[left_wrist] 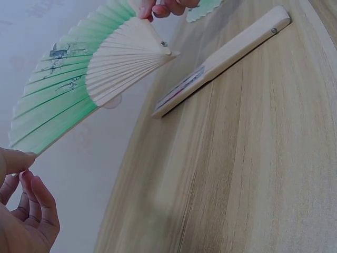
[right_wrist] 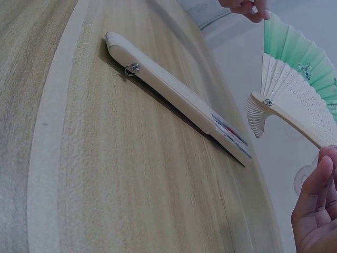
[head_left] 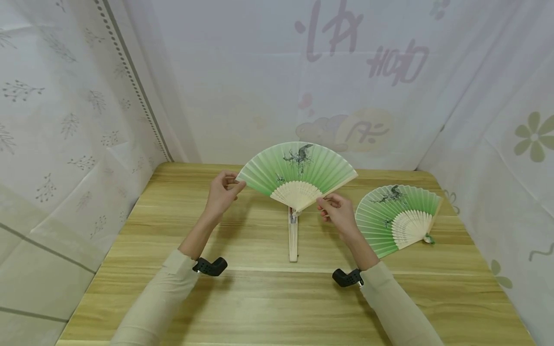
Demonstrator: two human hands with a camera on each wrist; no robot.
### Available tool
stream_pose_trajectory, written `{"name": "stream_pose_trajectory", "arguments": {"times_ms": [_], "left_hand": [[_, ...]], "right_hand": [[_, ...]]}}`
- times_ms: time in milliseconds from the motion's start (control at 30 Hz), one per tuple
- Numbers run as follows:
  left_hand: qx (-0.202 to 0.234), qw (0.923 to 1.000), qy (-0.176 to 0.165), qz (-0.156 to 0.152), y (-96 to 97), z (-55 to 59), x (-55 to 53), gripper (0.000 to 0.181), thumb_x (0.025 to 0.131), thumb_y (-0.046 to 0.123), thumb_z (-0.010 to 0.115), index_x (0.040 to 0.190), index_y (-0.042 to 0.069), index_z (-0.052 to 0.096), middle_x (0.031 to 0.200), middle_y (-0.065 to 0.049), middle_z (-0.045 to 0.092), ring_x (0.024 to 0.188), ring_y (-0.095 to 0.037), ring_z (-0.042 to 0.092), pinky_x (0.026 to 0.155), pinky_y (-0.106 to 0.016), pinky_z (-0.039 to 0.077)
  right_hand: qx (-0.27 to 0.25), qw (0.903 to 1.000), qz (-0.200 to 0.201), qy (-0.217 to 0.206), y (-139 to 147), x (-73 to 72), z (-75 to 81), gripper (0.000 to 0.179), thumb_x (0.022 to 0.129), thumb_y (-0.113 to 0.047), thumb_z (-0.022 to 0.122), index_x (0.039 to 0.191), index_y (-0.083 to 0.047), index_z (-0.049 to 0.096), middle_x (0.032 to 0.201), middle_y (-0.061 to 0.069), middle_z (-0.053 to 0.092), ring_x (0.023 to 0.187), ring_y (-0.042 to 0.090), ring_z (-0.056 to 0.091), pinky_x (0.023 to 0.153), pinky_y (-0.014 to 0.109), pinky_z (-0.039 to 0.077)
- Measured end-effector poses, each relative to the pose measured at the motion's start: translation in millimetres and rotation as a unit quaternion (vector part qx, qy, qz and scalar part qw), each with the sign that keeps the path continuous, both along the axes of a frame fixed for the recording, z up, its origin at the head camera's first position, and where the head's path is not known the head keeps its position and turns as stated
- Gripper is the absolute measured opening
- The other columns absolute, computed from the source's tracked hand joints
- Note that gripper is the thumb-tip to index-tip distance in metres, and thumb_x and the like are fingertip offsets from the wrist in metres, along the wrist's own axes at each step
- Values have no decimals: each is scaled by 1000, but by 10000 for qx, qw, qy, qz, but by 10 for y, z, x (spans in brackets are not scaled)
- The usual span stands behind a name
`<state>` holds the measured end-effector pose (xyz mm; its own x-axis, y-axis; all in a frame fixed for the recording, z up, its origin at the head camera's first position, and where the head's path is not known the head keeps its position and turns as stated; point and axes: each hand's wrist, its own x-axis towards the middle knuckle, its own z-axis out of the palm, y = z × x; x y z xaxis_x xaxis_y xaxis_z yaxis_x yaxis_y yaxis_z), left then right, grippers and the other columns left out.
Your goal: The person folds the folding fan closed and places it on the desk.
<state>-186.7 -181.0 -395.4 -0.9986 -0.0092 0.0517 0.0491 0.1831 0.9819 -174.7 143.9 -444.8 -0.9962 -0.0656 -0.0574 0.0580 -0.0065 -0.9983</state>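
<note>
A green folding fan (head_left: 298,166) with pale ribs and a dark branch print is spread wide, held up above the table. My left hand (head_left: 222,192) pinches its left outer corner between thumb and fingers. On the other side, my right hand (head_left: 337,211) pinches the right guard stick low down, not far from the pivot. In the right wrist view the rib ends splay out below the metal pivot of the fan (right_wrist: 287,87). Beneath it a folded fan (head_left: 293,240) lies on the table, its pivot end toward me and a coloured print at the far end.
A second opened green fan (head_left: 398,218) with a green tassel (head_left: 428,239) lies at the right of the wooden table (head_left: 259,307). Patterned white curtains (head_left: 242,81) hang behind and at both sides. A black wrist camera (head_left: 212,266) sits by each cuff.
</note>
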Motion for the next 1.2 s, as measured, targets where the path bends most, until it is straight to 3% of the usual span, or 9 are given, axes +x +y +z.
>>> {"name": "stream_pose_trajectory", "arguments": {"times_ms": [267, 433, 533, 667, 833, 1033, 1200], "left_hand": [[22, 10000, 13, -17, 6, 1, -16, 33, 98, 2, 67, 125, -11, 53, 116, -22, 59, 78, -11, 60, 69, -28, 52], [25, 10000, 17, 21, 15, 22, -18, 34, 98, 2, 66, 126, -12, 52, 117, -23, 58, 78, -11, 59, 68, -26, 51], [-43, 10000, 36, 5, 20, 40, -11, 34, 99, 3, 66, 127, -12, 52, 119, -24, 58, 78, -11, 58, 72, -32, 53], [-87, 9999, 46, -25, 28, 49, -9, 35, 99, 3, 65, 127, -12, 51, 121, -24, 58, 79, -12, 58, 75, -36, 53], [-81, 9999, 69, -41, 39, 56, -8, 35, 100, 3, 65, 128, -12, 50, 122, -25, 57, 79, -11, 58, 72, -30, 52], [-38, 10000, 64, -32, 61, 72, -1, 35, 99, 3, 65, 127, -13, 50, 120, -25, 58, 79, -10, 59, 71, -28, 52], [-66, 9999, 80, 0, 74, 66, -13, 35, 99, 2, 65, 127, -13, 50, 119, -25, 58, 79, -9, 60, 74, -33, 53]], "right_hand": [[-9, 10000, -10, -13, -13, 5, 17, 31, 101, -9, 66, 109, 20, 58, 87, 19, 66, 66, 15, 60, 58, 25, 54], [75, 10000, -12, 14, -26, 18, 48, 31, 101, -9, 66, 110, 20, 58, 86, 17, 66, 66, 15, 60, 59, 25, 54], [74, 10000, -5, 47, -26, 21, 54, 29, 101, -9, 66, 108, 18, 59, 84, 11, 66, 66, 15, 60, 59, 25, 54], [63, 9999, 7, 84, -16, 15, 44, 24, 101, -9, 66, 105, 14, 61, 83, 11, 66, 66, 15, 61, 60, 28, 56], [57, 9999, 43, 104, -5, 1, 31, 28, 101, -8, 65, 108, 18, 59, 84, 10, 66, 66, 15, 61, 63, 31, 57], [41, 9999, 55, 153, -10, -11, 35, 23, 101, -6, 65, 106, 16, 61, 84, 12, 67, 65, 16, 60, 61, 29, 56], [108, 9997, 58, 223, -16, -10, 44, 19, 101, -6, 65, 103, 13, 63, 83, 12, 66, 65, 15, 61, 59, 27, 56]]}}
